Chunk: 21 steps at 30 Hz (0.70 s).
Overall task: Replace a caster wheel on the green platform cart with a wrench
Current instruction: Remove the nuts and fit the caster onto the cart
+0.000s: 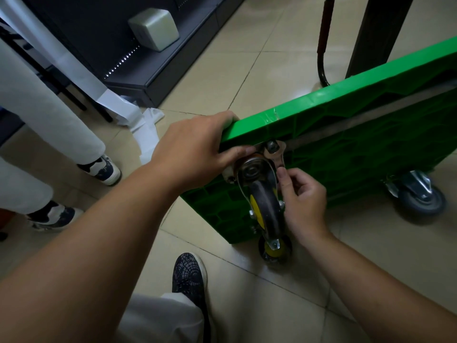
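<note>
Wrench [279,158] just above caster [264,201] on cart [346,115] underside; 2nd caster [418,196] further rt.

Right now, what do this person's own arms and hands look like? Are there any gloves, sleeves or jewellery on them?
Both are bare. The left hand and the right hand have no gloves, and no ring, watch or bracelet shows. No sleeve is visible as far up the arms as the picture reaches, and there is no tape or marking on them.

Shop, likely: dark perforated display shelving [173,58], beige tiled floor [259,60].
</note>
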Tool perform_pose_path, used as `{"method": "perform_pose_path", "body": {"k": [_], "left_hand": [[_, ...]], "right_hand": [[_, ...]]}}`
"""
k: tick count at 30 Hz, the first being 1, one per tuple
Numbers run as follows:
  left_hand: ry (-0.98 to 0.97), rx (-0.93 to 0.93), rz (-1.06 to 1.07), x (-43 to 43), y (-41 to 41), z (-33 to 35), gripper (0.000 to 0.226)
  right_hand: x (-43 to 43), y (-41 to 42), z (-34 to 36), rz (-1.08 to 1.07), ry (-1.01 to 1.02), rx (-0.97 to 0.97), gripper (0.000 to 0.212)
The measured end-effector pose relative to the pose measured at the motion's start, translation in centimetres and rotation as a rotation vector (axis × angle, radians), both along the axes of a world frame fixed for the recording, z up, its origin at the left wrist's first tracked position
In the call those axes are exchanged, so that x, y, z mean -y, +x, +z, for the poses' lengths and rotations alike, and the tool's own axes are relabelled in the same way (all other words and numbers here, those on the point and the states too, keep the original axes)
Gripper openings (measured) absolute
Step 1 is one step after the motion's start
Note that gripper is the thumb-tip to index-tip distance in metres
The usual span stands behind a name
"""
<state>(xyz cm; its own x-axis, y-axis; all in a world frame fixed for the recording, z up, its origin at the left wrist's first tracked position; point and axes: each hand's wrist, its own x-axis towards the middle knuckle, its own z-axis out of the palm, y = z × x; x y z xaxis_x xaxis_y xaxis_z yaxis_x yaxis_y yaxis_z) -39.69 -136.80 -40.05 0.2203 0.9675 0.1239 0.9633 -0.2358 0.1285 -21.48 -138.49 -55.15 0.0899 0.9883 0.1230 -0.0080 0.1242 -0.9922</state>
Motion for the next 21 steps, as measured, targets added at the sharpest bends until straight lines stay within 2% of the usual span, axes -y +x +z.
{"method": "perform_pose_path", "body": {"k": [2, 4, 11, 14, 15, 17, 19, 21], "left_hand": [[0.000, -0.001, 0.005, 0.0, 0.1, 0.0, 0.049], [-0.006, -0.009, 0.010, 0.0, 0.2, 0.1, 0.052], [-0.012, -0.015, 0.013, 0.1, 0.2, 0.2, 0.054], [-0.013, -0.009, 0.011, 0.2, 0.2, 0.1, 0.054], [-0.011, -0.006, 0.008, 0.2, 0.2, 0.1, 0.054], [-0.004, -0.007, 0.007, 0.2, 0.1, 0.1, 0.051], [0.004, -0.016, 0.008, 0.2, 0.2, 0.0, 0.046], [0.009, -0.022, 0.012, 0.2, 0.2, 0.0, 0.046]], "right_hand": [[-0.9, 1.2, -0.3, -0.008, 0.056, 0.088, 0.024], [-2.0, 3.2, 0.1, -0.012, 0.150, 0.257, 0.027], [-6.2, 9.4, 9.0, 0.075, 0.688, 1.096, 0.045], [-6.6, 9.7, 13.7, 0.112, 0.861, 1.374, 0.050], [-6.7, 9.8, 14.7, 0.131, 0.894, 1.408, 0.050], [-6.8, 10.2, 15.5, 0.156, 0.907, 1.342, 0.049], [-6.5, 10.6, 14.8, 0.164, 0.804, 1.108, 0.043], [-5.4, 10.0, 12.8, 0.152, 0.569, 0.765, 0.034]]}}
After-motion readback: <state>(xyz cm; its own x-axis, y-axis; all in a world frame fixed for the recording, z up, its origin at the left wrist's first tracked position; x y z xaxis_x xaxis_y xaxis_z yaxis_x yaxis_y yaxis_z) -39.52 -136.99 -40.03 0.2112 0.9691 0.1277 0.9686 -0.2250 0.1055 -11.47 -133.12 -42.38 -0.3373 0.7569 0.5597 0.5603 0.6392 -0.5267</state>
